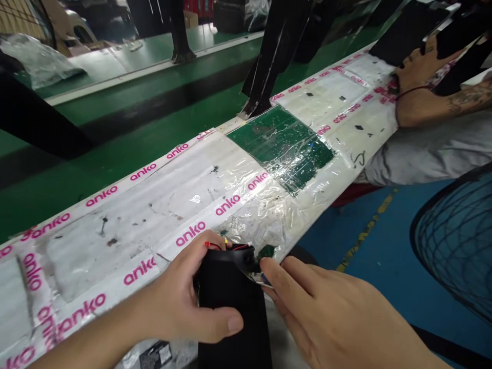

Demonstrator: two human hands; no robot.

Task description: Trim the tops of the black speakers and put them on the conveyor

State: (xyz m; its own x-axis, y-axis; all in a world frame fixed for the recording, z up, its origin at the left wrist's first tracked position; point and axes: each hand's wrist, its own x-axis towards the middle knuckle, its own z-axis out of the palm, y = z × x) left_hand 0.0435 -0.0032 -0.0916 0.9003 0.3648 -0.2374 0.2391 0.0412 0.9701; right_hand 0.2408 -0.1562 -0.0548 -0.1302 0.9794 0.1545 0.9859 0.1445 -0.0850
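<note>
My left hand (pixel 188 302) is wrapped round a black, flat-sided box-like housing (pixel 230 287), thumb across its front face. The housing is upright or nearly so, at the near edge of the covered bench. At its top end lie thin red and black wires (pixel 240 248) with a small red connector (pixel 208 244), beside a curved black part (pixel 248 259). My right hand (pixel 330 307) is closed at the housing's upper right corner. Its thumb and forefinger pinch a thin, pale, shiny piece (pixel 262 279) there; its kind is not clear, and the fingers partly hide it.
The bench (pixel 126 225) is covered in white sheeting and pink-lettered tape, with a green patch (pixel 284 148). Beyond runs a green surface (pixel 126 118) with black uprights (pixel 269 56). At upper right a co-worker's hand (pixel 418 66) touches a black panel (pixel 407 31). A fan guard (pixel 457 241) stands right.
</note>
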